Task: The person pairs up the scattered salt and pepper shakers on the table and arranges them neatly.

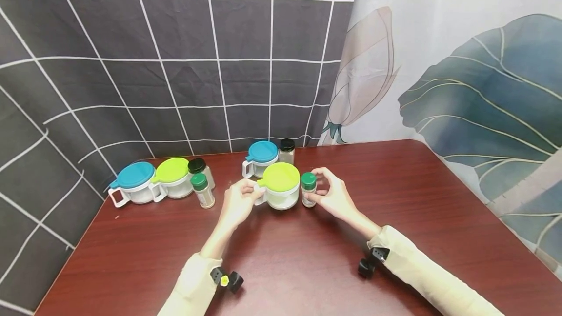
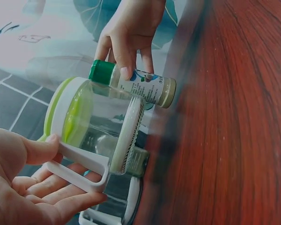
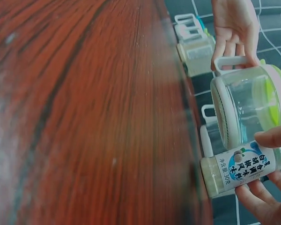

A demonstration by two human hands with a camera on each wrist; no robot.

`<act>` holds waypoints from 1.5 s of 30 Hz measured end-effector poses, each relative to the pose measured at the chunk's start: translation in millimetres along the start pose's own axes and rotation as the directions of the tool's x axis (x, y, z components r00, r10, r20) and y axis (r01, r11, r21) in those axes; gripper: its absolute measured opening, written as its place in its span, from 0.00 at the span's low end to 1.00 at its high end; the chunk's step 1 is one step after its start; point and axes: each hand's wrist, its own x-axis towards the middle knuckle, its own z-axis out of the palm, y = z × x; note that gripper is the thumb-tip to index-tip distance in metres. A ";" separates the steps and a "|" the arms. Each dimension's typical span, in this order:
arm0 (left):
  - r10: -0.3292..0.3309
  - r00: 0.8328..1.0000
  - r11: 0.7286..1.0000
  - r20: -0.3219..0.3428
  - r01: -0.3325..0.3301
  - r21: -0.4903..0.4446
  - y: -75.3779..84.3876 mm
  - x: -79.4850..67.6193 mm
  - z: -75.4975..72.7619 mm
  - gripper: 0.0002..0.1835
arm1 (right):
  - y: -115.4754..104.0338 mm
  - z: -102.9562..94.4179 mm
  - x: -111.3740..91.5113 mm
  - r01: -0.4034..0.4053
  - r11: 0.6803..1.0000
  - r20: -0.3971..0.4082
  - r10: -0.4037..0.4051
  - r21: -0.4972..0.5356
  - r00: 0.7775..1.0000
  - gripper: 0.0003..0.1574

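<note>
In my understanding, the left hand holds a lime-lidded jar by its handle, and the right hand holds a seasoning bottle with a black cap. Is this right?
Not quite: the cap is green, not black, as the head view shows. The left hand does hold a lime-lidded jar by its handle, and the right hand holds a seasoning bottle.

Looks bright in the head view, with pale sheen on the tabletop (image 1: 298, 277) at six o'clock and soft shadows. Shows dimmer and hazier in both wrist views, washed pale at nine o'clock in the right.
</note>
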 end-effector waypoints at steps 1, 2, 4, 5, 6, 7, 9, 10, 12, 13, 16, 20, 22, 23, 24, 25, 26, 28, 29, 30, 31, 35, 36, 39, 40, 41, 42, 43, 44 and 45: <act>0.001 1.000 1.000 0.000 -0.001 -0.003 0.0 0.9 1.7 0.08 | -4.3 -1.4 -0.8 0.004 1.000 0.000 -0.004 -0.006 1.000 0.30; 0.003 1.000 1.000 -0.001 -0.003 -0.005 0.0 1.5 3.4 0.08 | -8.4 -3.0 -1.7 0.004 1.000 -0.001 -0.004 -0.011 1.000 0.29; 0.008 1.000 1.000 -0.003 -0.008 -0.015 -0.4 3.0 6.5 0.07 | -11.5 -5.1 -2.3 0.000 1.000 -0.007 0.000 -0.020 1.000 0.29; 0.010 1.000 1.000 -0.005 -0.010 -0.019 -0.4 3.7 7.9 0.07 | -12.4 -6.1 -2.3 0.001 1.000 -0.012 -0.001 -0.028 1.000 0.29; 0.013 1.000 1.000 -0.006 -0.013 -0.022 -0.6 4.5 9.4 0.07 | -12.7 -7.1 -2.3 -0.001 0.999 -0.016 0.001 -0.034 1.000 0.29; 0.014 1.000 1.000 -0.007 -0.015 -0.026 -0.8 5.3 10.8 0.07 | -12.4 -8.0 -2.1 -0.002 0.999 -0.021 0.001 -0.037 1.000 0.29; 0.020 1.000 0.999 -0.007 -0.020 -0.030 -0.5 6.7 13.3 0.07 | -10.6 -9.8 -1.2 -0.003 1.000 -0.030 0.003 -0.028 1.000 0.29; 0.030 1.000 0.999 -0.010 -0.030 -0.024 -0.6 7.3 14.6 0.07 | -9.4 -10.8 -0.6 -0.008 1.000 -0.034 0.007 -0.021 0.999 0.29; 0.038 0.999 0.999 -0.014 -0.038 -0.014 -0.1 8.3 17.3 0.08 | -7.3 -12.9 0.2 -0.018 1.000 -0.039 0.018 -0.013 0.999 0.29; 0.039 0.999 0.999 -0.015 -0.039 -0.009 0.8 8.7 18.4 0.08 | -6.4 -13.8 0.6 -0.019 1.000 -0.044 0.018 -0.014 0.999 0.29; 0.047 0.999 0.999 -0.019 -0.047 0.007 3.4 10.5 23.7 0.09 | -4.8 -17.2 1.9 -0.023 0.999 -0.068 0.021 -0.023 0.997 0.29; 0.035 0.999 0.999 -0.028 -0.035 0.001 8.5 13.9 32.4 0.10 | -4.0 -21.0 4.6 -0.023 0.999 -0.109 0.019 -0.037 0.994 0.29; 0.039 0.999 0.999 -0.038 -0.040 -0.007 10.7 15.9 36.4 0.10 | -3.5 -22.4 6.4 -0.024 0.999 -0.124 0.019 -0.042 0.992 0.29; 0.037 0.998 0.999 -0.041 -0.038 -0.013 11.9 16.8 37.9 0.09 | -2.9 -23.0 7.2 -0.026 0.999 -0.129 0.020 -0.042 0.991 0.29; 0.039 0.998 0.999 -0.044 -0.039 -0.020 12.7 18.1 39.5 0.09 | -1.5 -23.7 8.3 -0.026 0.999 -0.134 0.020 -0.044 0.991 0.29; 0.043 0.998 0.999 -0.045 -0.045 -0.024 13.2 18.9 40.9 0.09 | 0.0 -24.4 9.3 -0.028 0.999 -0.138 0.021 -0.044 0.990 0.29; 0.050 0.998 0.998 -0.048 -0.052 -0.028 13.8 19.7 42.2 0.09 | 1.3 -24.9 9.9 -0.026 0.998 -0.142 0.019 -0.049 0.990 0.29; 0.049 0.997 0.998 -0.051 -0.051 -0.033 14.8 21.1 44.6 0.08 | 10.6 -26.3 12.8 -0.032 0.999 -0.150 0.025 -0.042 0.988 0.30; 0.049 0.997 0.998 -0.051 -0.051 -0.037 15.0 21.8 45.8 0.08 | 15.8 -27.1 14.3 -0.034 0.999 -0.155 0.027 -0.039 0.987 0.31; 0.052 0.997 0.998 -0.054 -0.054 -0.036 15.1 22.6 47.1 0.08 | 20.9 -27.9 15.8 -0.035 0.999 -0.158 0.029 -0.039 0.987 0.31; 0.053 0.997 0.998 -0.056 -0.055 -0.035 15.2 23.0 48.3 0.08 | 25.5 -28.7 17.2 -0.038 0.999 -0.161 0.031 -0.039 0.986 0.31; 0.062 0.996 0.998 -0.069 -0.064 -0.025 14.3 25.4 52.9 0.08 | 38.6 -32.0 21.7 -0.040 0.999 -0.165 0.035 -0.028 0.986 0.32; 0.065 0.995 0.998 -0.075 -0.067 -0.022 14.0 25.8 54.2 0.08 | 39.6 -32.9 22.2 -0.037 0.999 -0.165 0.031 -0.029 0.986 0.33; 0.060 0.995 0.998 -0.080 -0.063 -0.031 14.9 27.1 57.7 0.08 | 41.2 -35.0 23.5 -0.028 0.999 -0.168 0.024 -0.023 0.985 0.32; 0.056 0.995 0.997 -0.081 -0.059 -0.039 15.6 27.3 58.8 0.08 | 41.4 -35.7 23.9 -0.028 0.999 -0.171 0.023 -0.024 0.985 0.32; 0.053 0.995 0.997 -0.081 -0.057 -0.047 16.0 27.8 60.2 0.08 | 41.4 -36.3 24.4 -0.029 0.999 -0.174 0.024 -0.027 0.985 0.32; 0.048 0.995 0.997 -0.082 -0.053 -0.054 16.5 28.6 61.6 0.08 | 41.3 -36.9 24.8 -0.032 0.999 -0.177 0.026 -0.028 0.984 0.32; 0.047 0.995 0.997 -0.083 -0.052 -0.059 17.0 29.3 63.0 0.08 | 41.3 -37.5 25.2 -0.036 0.999 -0.180 0.031 -0.027 0.983 0.31; 0.042 0.996 0.997 -0.084 -0.048 -0.065 17.6 29.8 64.2 0.08 | 41.5 -38.0 25.8 -0.042 0.998 -0.185 0.034 -0.039 0.982 0.31; 0.043 0.995 0.996 -0.086 -0.049 -0.069 17.7 30.6 65.6 0.08 | 41.7 -38.6 26.2 -0.048 0.998 -0.190 0.037 -0.050 0.981 0.31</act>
